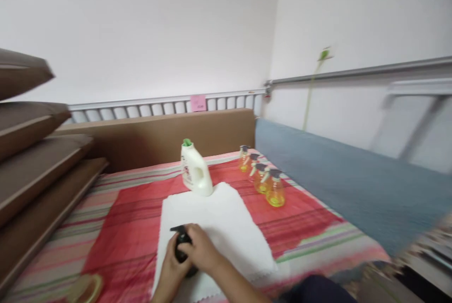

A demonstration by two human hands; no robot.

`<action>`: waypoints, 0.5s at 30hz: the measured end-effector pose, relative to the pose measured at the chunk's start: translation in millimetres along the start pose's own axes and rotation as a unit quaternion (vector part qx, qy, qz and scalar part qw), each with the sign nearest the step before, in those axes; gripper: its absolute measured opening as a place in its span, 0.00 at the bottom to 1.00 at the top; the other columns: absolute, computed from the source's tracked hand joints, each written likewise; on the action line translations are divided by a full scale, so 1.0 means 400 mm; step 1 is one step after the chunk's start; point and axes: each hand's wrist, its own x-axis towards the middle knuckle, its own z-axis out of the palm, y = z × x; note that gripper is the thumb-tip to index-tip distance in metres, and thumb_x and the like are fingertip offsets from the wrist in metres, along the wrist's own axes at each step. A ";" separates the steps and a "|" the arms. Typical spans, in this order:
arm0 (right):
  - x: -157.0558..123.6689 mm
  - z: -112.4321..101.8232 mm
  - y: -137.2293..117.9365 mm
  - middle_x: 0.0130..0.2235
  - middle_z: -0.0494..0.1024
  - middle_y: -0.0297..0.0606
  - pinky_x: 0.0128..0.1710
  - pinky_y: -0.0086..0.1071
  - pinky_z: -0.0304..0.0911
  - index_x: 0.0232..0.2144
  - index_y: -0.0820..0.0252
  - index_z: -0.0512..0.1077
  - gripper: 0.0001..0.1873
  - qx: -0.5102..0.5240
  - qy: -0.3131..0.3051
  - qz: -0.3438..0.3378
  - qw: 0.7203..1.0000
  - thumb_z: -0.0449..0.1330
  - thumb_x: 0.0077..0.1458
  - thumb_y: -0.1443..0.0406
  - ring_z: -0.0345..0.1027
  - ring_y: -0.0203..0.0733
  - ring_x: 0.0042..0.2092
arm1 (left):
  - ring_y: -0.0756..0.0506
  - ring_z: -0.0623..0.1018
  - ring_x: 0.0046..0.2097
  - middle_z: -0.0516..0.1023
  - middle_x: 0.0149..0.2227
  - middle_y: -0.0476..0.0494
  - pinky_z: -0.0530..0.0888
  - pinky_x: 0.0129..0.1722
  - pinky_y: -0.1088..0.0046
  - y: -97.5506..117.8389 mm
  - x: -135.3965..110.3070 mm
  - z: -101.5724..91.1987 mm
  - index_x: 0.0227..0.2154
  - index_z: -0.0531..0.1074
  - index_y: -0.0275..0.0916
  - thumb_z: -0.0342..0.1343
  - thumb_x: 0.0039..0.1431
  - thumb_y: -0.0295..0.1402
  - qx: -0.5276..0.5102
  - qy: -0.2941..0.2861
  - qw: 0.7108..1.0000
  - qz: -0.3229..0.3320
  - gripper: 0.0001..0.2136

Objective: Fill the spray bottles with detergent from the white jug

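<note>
A dark pump bottle [181, 254] with a black nozzle pointing left stands over a white cloth [226, 218]. My left hand [173, 265] is wrapped round its body from the left. From the right, my right hand [202, 249] closes on its upper part, just below and beside the nozzle. Fingers cover much of the bottle, so its contents cannot be seen. Beyond the hands, a white jug [203, 185] with a handle and a green top stands upright at the cloth's far edge.
Several clear spray bottles [276, 197] with yellow liquid stand in a row at the right. A blurred yellowish ring-shaped object [86, 289] lies front left on the striped red cover [130, 218]. Brown cushions [38, 161] are stacked at left; a blue-grey panel [335, 176] borders the right.
</note>
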 end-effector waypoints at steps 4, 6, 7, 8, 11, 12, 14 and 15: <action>0.009 0.013 0.014 0.43 0.74 0.41 0.51 0.41 0.57 0.39 0.61 0.71 0.15 -0.002 0.010 -0.016 1.000 0.59 0.44 0.70 0.64 0.48 0.49 | 0.35 0.69 0.55 0.69 0.51 0.31 0.65 0.56 0.55 0.034 -0.009 -0.008 0.50 0.61 0.32 0.60 0.41 0.35 -0.034 -0.016 0.999 0.027 0.30; 0.007 0.019 0.013 0.44 0.73 0.43 0.53 0.43 0.55 0.39 0.60 0.71 0.15 -0.014 0.025 -0.013 0.999 0.60 0.44 0.69 0.63 0.49 0.50 | 0.36 0.70 0.54 0.70 0.51 0.32 0.64 0.56 0.55 0.051 -0.012 -0.013 0.50 0.62 0.34 0.60 0.42 0.32 -0.041 -0.016 0.998 0.041 0.29; 0.005 0.020 0.012 0.44 0.73 0.44 0.53 0.43 0.55 0.39 0.60 0.70 0.16 -0.022 0.034 -0.009 0.999 0.60 0.44 0.69 0.63 0.50 0.50 | 0.37 0.70 0.54 0.70 0.51 0.33 0.64 0.56 0.55 0.059 -0.014 -0.014 0.50 0.62 0.34 0.59 0.42 0.30 -0.043 -0.017 0.998 0.047 0.28; 0.002 0.022 0.011 0.44 0.73 0.45 0.52 0.43 0.55 0.40 0.60 0.70 0.16 -0.031 0.043 -0.004 0.999 0.60 0.44 0.69 0.63 0.51 0.49 | 0.37 0.70 0.53 0.70 0.51 0.33 0.64 0.56 0.56 0.067 -0.015 -0.015 0.50 0.63 0.35 0.59 0.42 0.29 -0.044 -0.019 0.998 0.052 0.28; -0.005 0.024 0.006 0.40 0.73 0.46 0.48 0.43 0.58 0.37 0.60 0.69 0.14 -0.059 0.070 0.016 0.996 0.61 0.44 0.66 0.64 0.53 0.46 | 0.38 0.70 0.52 0.70 0.50 0.34 0.64 0.55 0.56 0.086 -0.019 -0.012 0.49 0.64 0.35 0.58 0.43 0.26 -0.047 -0.024 0.996 0.066 0.27; -0.007 0.025 0.005 0.38 0.73 0.45 0.47 0.44 0.59 0.35 0.59 0.68 0.13 -0.067 0.077 0.023 0.994 0.61 0.44 0.65 0.64 0.54 0.44 | 0.38 0.70 0.52 0.71 0.49 0.35 0.64 0.55 0.57 0.090 -0.020 -0.012 0.49 0.64 0.36 0.58 0.43 0.25 -0.049 -0.024 0.996 0.069 0.26; -0.009 0.026 0.003 0.36 0.72 0.44 0.44 0.44 0.60 0.33 0.58 0.68 0.11 -0.079 0.086 0.035 0.993 0.62 0.44 0.63 0.65 0.54 0.42 | 0.38 0.70 0.52 0.71 0.49 0.36 0.64 0.55 0.57 0.095 -0.021 -0.011 0.49 0.64 0.36 0.58 0.43 0.25 -0.054 -0.022 0.996 0.072 0.26; -0.009 0.026 0.002 0.35 0.72 0.43 0.43 0.45 0.60 0.32 0.58 0.67 0.11 -0.081 0.086 0.038 0.992 0.62 0.44 0.63 0.65 0.54 0.41 | 0.38 0.70 0.52 0.71 0.49 0.36 0.64 0.55 0.57 0.096 -0.021 -0.012 0.49 0.64 0.37 0.58 0.43 0.25 -0.055 -0.023 0.996 0.071 0.26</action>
